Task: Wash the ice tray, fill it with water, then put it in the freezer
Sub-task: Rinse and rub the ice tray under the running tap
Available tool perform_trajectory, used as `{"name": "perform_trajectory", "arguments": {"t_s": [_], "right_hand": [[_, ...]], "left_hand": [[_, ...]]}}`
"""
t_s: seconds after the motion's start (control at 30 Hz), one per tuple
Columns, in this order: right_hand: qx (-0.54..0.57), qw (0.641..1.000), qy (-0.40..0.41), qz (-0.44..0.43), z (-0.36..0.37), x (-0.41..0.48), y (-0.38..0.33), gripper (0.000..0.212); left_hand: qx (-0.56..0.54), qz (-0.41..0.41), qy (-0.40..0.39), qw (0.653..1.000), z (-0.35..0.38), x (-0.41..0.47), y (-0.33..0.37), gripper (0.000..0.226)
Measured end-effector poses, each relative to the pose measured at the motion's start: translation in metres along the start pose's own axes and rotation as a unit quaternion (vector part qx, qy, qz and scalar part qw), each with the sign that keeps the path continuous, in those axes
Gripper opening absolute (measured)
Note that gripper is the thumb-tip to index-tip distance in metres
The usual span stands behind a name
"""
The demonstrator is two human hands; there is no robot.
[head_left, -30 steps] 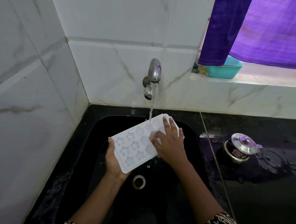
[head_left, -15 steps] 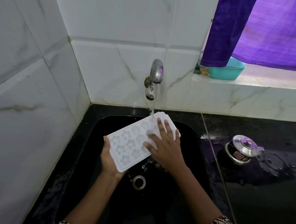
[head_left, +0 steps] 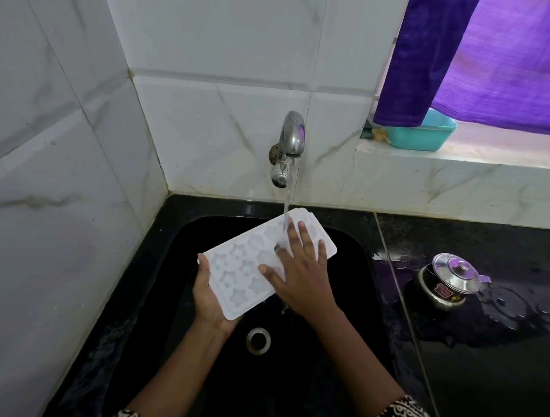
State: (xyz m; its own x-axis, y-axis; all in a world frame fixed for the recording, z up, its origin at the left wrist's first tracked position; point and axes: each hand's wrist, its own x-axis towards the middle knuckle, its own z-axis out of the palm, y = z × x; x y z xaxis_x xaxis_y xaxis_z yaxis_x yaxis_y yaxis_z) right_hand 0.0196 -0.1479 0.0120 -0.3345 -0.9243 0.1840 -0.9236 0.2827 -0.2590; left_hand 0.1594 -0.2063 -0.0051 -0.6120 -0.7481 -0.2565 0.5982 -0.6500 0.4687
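**A:** Where is the ice tray sitting?

**B:** The white ice tray [head_left: 241, 270] is being held just below the tap [head_left: 289, 145], over the black sink [head_left: 351, 308]. It is lying tilted, with its far corner almost under the spout and its star-shaped hollows facing up.

**A:** Is water running?

**B:** Yes, a thin water stream [head_left: 287, 205] is falling from the tap onto the half of the tray nearest the tap.

**A:** Which hand is carrying it?

**B:** The left hand [head_left: 210, 297] is grasping the end of the tray farthest from the tap. Its thumb is lying along the rim and its fingers are curling underneath.

**A:** And the other one?

**B:** The right hand [head_left: 302, 273] is lying flat on the moulded face, clasping nothing. Its fingers are straight and spread, pointing up toward the tap, and the water is landing beside them.

**A:** What else is showing around the tap?

**B:** The drain [head_left: 258, 340] is showing straight below the tap, nearer the person than the tray. Down to the right of the tap, a steel pot [head_left: 448, 284] with its lid on is standing on the wet black counter [head_left: 481, 378]. On the ledge to the right of the tap, a teal tub [head_left: 430, 136] is sitting partly behind a purple curtain [head_left: 498, 60].
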Motion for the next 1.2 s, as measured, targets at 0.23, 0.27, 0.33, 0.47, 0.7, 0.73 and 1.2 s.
{"name": "perform_trajectory", "arguments": {"t_s": [0.23, 0.27, 0.33, 0.47, 0.7, 0.73, 1.2], "right_hand": [[0.005, 1.0, 0.023, 0.011, 0.0, 0.002, 0.002, 0.072], [0.001, 1.0, 0.013, 0.002, 0.002, 0.001, 0.0, 0.072], [0.011, 1.0, 0.0, 0.004, 0.001, 0.0, 0.004, 0.073], [0.034, 0.998, 0.024, 0.038, -0.006, 0.007, 0.012, 0.071], [0.04, 0.999, 0.0, 0.021, -0.004, 0.002, 0.014, 0.071], [0.044, 0.999, 0.01, 0.029, -0.004, 0.003, 0.015, 0.069], [0.004, 1.0, -0.019, -0.005, 0.002, 0.002, 0.0, 0.078]], "left_hand": [[0.018, 0.002, 0.008, 1.0, -0.004, 0.0, 0.0, 0.082], [0.017, 0.003, 0.009, 1.0, -0.002, 0.001, 0.001, 0.082], [0.022, 0.007, 0.009, 1.0, 0.0, 0.003, 0.006, 0.083], [0.022, 0.004, 0.015, 1.0, 0.004, 0.005, 0.005, 0.081], [0.004, 0.001, 0.002, 1.0, 0.002, 0.002, 0.003, 0.08], [0.005, 0.003, 0.003, 1.0, 0.001, 0.001, 0.001, 0.08], [0.0, 0.01, 0.007, 1.0, 0.0, 0.001, 0.0, 0.082]]}}
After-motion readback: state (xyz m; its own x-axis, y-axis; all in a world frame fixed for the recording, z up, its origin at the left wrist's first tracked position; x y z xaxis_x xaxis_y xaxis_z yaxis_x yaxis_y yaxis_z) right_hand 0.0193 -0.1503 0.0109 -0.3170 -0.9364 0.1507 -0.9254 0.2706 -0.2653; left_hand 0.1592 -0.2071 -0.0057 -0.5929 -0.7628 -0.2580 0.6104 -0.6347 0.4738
